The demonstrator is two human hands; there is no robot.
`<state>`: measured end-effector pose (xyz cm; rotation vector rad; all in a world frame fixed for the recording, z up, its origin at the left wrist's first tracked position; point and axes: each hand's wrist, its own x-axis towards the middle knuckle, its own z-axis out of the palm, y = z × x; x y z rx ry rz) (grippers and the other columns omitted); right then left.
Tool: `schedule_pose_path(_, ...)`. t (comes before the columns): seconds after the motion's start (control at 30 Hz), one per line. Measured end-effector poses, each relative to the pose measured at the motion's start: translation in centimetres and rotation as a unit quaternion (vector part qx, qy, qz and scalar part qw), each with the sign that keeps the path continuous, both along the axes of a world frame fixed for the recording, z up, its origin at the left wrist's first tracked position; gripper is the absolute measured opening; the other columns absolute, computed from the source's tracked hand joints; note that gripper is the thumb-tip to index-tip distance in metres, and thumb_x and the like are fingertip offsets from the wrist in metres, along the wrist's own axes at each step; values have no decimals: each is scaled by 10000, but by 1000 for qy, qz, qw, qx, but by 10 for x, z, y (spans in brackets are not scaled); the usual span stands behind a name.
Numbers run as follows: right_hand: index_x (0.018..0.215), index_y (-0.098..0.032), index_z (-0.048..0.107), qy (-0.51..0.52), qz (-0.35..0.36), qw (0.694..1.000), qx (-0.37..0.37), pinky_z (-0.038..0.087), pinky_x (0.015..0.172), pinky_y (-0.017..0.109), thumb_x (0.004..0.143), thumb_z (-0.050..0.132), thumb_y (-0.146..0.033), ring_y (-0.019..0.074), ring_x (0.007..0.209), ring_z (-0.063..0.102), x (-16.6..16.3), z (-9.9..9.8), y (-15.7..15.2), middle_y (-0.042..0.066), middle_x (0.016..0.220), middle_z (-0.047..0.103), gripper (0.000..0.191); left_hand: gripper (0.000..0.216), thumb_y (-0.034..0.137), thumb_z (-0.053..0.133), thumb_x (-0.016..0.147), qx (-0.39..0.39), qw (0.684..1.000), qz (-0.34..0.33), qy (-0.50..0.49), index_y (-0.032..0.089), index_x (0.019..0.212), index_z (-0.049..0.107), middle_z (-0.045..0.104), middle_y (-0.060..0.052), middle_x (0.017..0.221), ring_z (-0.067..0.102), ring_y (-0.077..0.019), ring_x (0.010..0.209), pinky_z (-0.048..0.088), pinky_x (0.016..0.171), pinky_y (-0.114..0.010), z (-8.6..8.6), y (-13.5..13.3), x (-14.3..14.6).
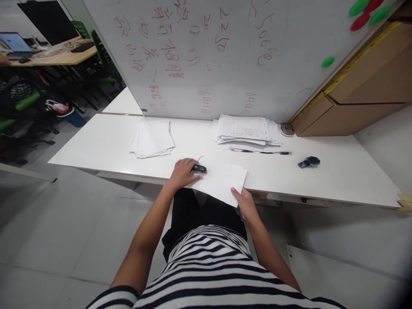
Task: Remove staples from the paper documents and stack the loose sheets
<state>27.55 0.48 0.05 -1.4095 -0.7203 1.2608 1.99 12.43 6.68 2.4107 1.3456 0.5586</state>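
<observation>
My left hand (184, 172) is closed around a small black stapler (199, 168) at the left end of some white paper sheets (222, 180). How far the sheets reach into the stapler is hidden. My right hand (246, 203) pinches the near right corner of the same sheets, thumb on top and fingers beneath. The sheets lie partly on the white table (193, 128) and overhang its front edge.
A loose paper pile (152, 139) lies to the left. A thicker paper stack (243, 128) sits by the whiteboard (225, 51). Further right are a thin dark-and-white strip (260, 152), a dark wristwatch (309, 162) and cardboard boxes (347, 113).
</observation>
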Motion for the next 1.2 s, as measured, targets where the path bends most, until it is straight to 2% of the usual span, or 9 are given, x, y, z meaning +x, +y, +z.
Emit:
schedule_pose_path(0.17,1088,-183,677,-31,-2,1000,3,468,965,464,727,703,-504,290,1073,637,3,-1,1,88,1169,686,484,348,416,664,792,25,997,47,-62,245,1084,582,604,-65,1096,500,-259,1064,392,938,-407,-26,4,3)
schedule_pose_path(0.33,1080,-167,677,-72,-31,997,12,467,955,468,748,679,-512,290,1034,648,20,10,1,100,1111,709,479,286,320,675,779,29,984,95,-149,242,1031,565,593,-50,1054,497,-236,1009,392,925,-399,-29,9,2)
schedule_pose_path(0.57,1133,-175,651,-111,-126,983,79,436,985,456,750,687,-480,264,1066,623,53,36,-5,91,1132,694,491,282,287,611,804,6,962,144,-233,239,1072,539,546,-50,1075,498,-220,1041,414,928,-380,-36,10,-5)
schedule_pose_path(0.73,1028,-167,681,-152,-153,975,61,450,954,453,737,688,-491,260,1020,628,59,35,-7,95,1072,709,436,307,299,607,798,-10,957,160,-243,237,1089,532,541,-55,1101,500,-221,1074,409,963,-387,-37,10,-6)
schedule_pose_path(0.93,1036,-179,671,-81,-143,983,86,441,978,428,732,705,-468,240,1048,623,57,37,-7,78,1052,711,421,296,317,573,817,-38,948,176,-261,243,1099,526,553,-50,1100,528,-212,1062,427,950,-379,-42,13,-9)
schedule_pose_path(1.1,1002,-167,680,-158,-152,974,51,467,913,442,720,693,-506,258,977,632,62,27,-5,90,1001,718,441,318,336,582,810,-42,940,177,-287,240,1108,525,568,-50,1084,542,-205,1044,434,934,-370,-44,13,-10)
schedule_pose_path(1.2,1009,-160,677,-164,-149,974,52,473,886,442,721,681,-514,262,961,631,63,22,-5,93,983,719,457,320,333,590,800,-43,939,179,-292,233,1098,527,565,-53,1082,541,-207,1047,430,938,-370,-44,13,-9)
